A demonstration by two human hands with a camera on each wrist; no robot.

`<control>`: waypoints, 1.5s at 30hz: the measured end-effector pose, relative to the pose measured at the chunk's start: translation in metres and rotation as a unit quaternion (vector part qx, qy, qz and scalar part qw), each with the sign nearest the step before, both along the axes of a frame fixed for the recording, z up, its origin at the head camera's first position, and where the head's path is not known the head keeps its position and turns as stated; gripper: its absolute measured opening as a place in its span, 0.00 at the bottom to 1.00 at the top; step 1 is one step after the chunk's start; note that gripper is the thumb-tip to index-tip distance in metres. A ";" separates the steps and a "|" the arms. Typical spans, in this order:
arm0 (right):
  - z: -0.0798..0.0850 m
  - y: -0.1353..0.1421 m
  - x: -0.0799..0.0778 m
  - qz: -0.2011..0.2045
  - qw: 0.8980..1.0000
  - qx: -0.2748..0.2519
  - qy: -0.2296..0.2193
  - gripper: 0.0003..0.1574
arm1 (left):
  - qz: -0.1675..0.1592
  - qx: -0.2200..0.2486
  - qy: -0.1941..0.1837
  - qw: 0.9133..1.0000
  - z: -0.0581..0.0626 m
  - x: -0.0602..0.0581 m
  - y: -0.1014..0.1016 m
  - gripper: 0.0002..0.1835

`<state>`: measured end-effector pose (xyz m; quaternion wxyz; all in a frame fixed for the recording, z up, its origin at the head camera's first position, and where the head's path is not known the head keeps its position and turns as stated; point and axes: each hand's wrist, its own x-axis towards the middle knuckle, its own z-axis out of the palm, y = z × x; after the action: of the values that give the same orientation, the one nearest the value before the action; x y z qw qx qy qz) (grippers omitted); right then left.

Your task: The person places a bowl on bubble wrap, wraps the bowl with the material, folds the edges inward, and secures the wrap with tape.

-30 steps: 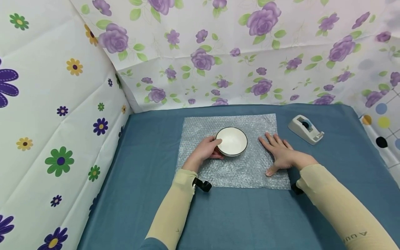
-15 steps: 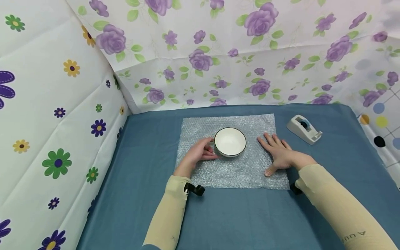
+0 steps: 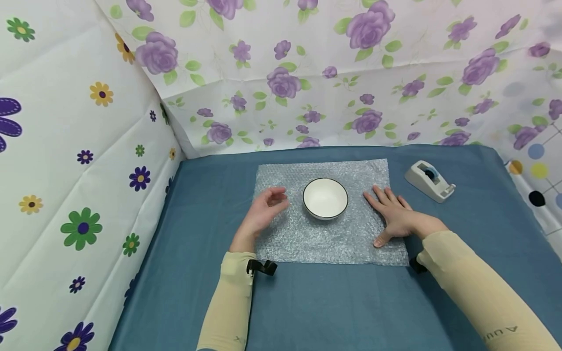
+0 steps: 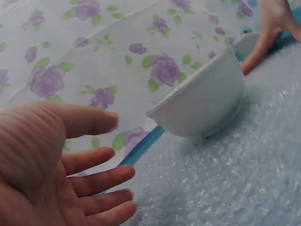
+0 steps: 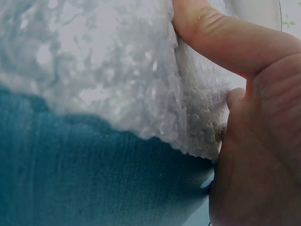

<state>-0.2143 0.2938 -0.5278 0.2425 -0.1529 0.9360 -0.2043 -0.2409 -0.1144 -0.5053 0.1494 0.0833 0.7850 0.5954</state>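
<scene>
A white bowl [image 3: 325, 199] with a dark rim stands upright near the middle of a sheet of bubble wrap [image 3: 325, 243]. My left hand [image 3: 263, 210] is apart from the bowl, to its left, over the sheet's left side. Its fingers are loosely extended with nothing between them, and in the left wrist view the palm [image 4: 33, 160] faces the bowl [image 4: 204, 99]. My right hand [image 3: 395, 217] lies spread on the right edge of the bubble wrap, fingers straight and thumb pointing toward the near side. The right wrist view has its thumb [image 5: 225, 40] on the wrap [image 5: 94, 61].
A white tape dispenser [image 3: 430, 181] with a blue roll stands at the back right, beyond my right hand. Blue cloth [image 3: 342, 307] covers the table. Flowered sheets hang behind [image 3: 246, 73] and along the left side.
My left hand has let go of the bowl's left rim and drawn back to the left. The bowl stays on the bubble wrap, and my right hand has kept its place.
</scene>
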 end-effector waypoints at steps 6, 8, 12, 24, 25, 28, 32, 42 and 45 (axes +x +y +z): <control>-0.002 0.001 0.000 0.002 1.000 -0.009 0.003 0.99 | -0.046 -0.083 0.025 0.995 -0.002 0.003 0.005 0.33; -0.004 0.002 -0.001 0.002 1.000 -0.007 0.005 1.00 | -0.050 -0.090 0.028 0.994 -0.001 0.004 0.007 0.33; -0.004 0.004 -0.002 0.001 1.000 -0.002 0.005 1.01 | -0.053 -0.094 0.026 0.994 -0.002 0.005 0.009 0.33; 0.004 0.002 0.003 0.003 0.999 -0.035 0.009 1.00 | -0.082 -0.135 0.027 0.987 -0.007 0.005 0.012 0.36; 0.005 0.001 0.004 0.002 0.999 -0.034 0.008 1.00 | -0.086 -0.144 0.031 0.985 -0.008 0.005 0.012 0.36; 0.006 0.001 0.004 0.001 0.999 -0.032 0.005 0.99 | -0.106 -0.172 0.047 0.978 -0.010 0.004 0.012 0.38; 0.005 0.000 0.003 0.001 1.000 -0.028 0.001 0.99 | -0.140 -0.195 0.061 0.969 -0.011 0.004 0.012 0.43; 0.004 0.000 0.003 0.004 0.999 -0.035 0.007 0.99 | -0.160 -0.223 0.067 0.959 -0.010 0.006 0.015 0.48; 0.000 0.001 0.002 0.007 0.999 -0.038 0.013 0.99 | -0.162 -0.236 0.069 0.956 -0.011 0.007 0.016 0.49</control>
<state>-0.2123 0.2952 -0.5280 0.2263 -0.1714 0.9295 -0.2357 -0.2341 -0.0985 -0.5163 0.2048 0.2123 0.8875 0.3542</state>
